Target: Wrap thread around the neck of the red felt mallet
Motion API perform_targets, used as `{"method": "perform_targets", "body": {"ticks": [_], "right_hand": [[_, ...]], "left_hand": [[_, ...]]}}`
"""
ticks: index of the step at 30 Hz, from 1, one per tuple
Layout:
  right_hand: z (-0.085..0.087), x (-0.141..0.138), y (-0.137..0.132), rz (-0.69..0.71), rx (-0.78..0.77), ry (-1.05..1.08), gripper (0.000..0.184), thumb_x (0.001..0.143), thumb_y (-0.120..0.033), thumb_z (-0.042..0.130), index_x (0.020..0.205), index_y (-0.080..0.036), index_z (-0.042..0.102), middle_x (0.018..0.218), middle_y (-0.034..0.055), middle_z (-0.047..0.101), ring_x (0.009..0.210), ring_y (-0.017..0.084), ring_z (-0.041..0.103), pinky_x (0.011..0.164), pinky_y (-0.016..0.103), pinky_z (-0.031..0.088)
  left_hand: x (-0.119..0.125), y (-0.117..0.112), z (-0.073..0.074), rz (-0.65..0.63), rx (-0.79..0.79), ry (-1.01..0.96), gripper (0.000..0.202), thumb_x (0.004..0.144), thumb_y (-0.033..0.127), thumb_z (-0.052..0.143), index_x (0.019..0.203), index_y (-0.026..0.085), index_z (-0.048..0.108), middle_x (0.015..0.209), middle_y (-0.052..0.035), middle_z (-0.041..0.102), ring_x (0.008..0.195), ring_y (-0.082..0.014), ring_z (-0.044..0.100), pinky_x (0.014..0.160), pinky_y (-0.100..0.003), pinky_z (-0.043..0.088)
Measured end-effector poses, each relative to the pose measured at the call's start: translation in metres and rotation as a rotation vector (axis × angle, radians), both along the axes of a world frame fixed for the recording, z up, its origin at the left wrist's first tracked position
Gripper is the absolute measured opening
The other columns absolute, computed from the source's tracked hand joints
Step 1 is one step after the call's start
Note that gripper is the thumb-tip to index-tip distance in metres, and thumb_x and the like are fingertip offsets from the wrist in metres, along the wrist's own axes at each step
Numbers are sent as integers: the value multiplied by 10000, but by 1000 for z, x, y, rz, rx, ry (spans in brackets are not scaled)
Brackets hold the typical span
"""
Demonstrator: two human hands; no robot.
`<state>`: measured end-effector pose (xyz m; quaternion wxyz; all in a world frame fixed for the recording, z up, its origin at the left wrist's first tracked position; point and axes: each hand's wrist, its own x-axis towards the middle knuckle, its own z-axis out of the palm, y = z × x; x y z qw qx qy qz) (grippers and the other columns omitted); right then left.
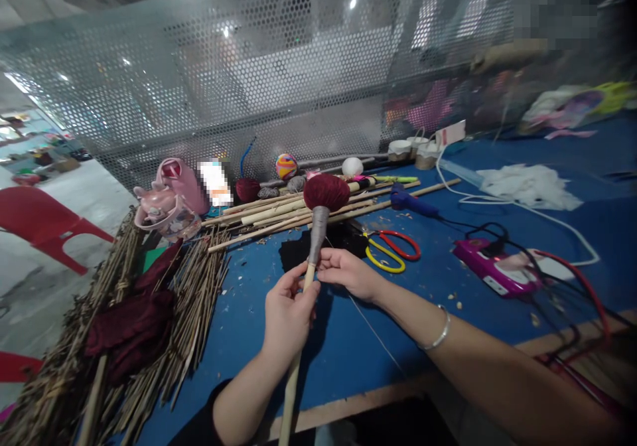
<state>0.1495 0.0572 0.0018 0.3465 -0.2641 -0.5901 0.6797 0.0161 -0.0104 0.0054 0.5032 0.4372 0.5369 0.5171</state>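
My left hand [288, 316] is closed round a pale wooden stick [289, 393], which slants upward away from me. At the stick's far end sits a round maroon cloth head [326, 192]. Below the head, grey thread [319, 228] is wound tightly round the neck. My right hand [351, 275] pinches at the lower end of this winding, close beside the stick. A loose length of the thread trails from under it toward the table's front edge. Red-and-yellow-handled scissors [393, 250] lie beyond my right hand, partly on a black cloth [293, 253].
Wooden rods [259, 230], yarn balls and a blue glue gun [411, 200] lie behind. A purple power strip [490, 267] with cables is at right. Bundled twigs [194, 320] and maroon cloth [132, 330] are at left. A perforated metal screen [249, 81] bounds the back.
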Motion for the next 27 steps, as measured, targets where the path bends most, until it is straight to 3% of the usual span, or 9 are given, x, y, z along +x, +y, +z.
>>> {"method": "perform_targets", "body": {"ticks": [5, 8, 12, 19, 24, 27], "right_hand": [[1, 3, 2, -103, 135, -206, 180, 739, -291, 585, 774, -116, 613, 528, -45, 447, 463, 58, 344, 454, 199, 255], [2, 7, 4, -159, 196, -219, 225, 732, -339, 600, 681, -120, 604, 538, -35, 473, 499, 70, 384, 487, 207, 292], [4, 7, 4, -174, 115, -83, 248, 691, -372, 645, 683, -126, 617, 649, 6, 583, 622, 110, 497, 605, 242, 375], [4, -2, 0, -170, -77, -26, 295, 654, -409, 680, 661, -134, 573, 492, -46, 464, 463, 67, 405, 448, 205, 278], [2, -2, 0, -104, -136, 65, 331, 675, -367, 676, 888, -141, 558, 610, -25, 551, 463, 59, 427, 425, 190, 263], [-1, -1, 1, -166, -108, 49, 318, 646, -361, 700, 803, -133, 544, 583, -31, 529, 450, 52, 404, 415, 190, 245]], "left_hand": [[-1, 2, -4, 35, -7, -12, 514, 671, 366, 667, 1114, 130, 557, 573, 56, 532, 330, -26, 384, 286, -150, 295], [0, 3, -4, 54, -29, -16, 529, 660, 360, 675, 1119, 126, 556, 586, 50, 548, 333, -25, 386, 287, -149, 294], [1, 3, -1, 35, -36, -19, 532, 663, 352, 676, 1126, 122, 551, 572, 57, 533, 330, -22, 377, 285, -146, 295], [-1, 3, -1, 15, -32, -123, 577, 655, 397, 680, 1144, 131, 529, 634, 17, 599, 347, -28, 415, 293, -142, 305], [1, 5, -5, -75, -28, -199, 520, 694, 425, 631, 1105, 126, 523, 777, -54, 656, 392, -57, 504, 327, -158, 354], [2, 7, -6, -131, -91, -153, 488, 742, 460, 557, 1098, 126, 537, 769, -56, 652, 419, -73, 522, 346, -169, 355]]}}
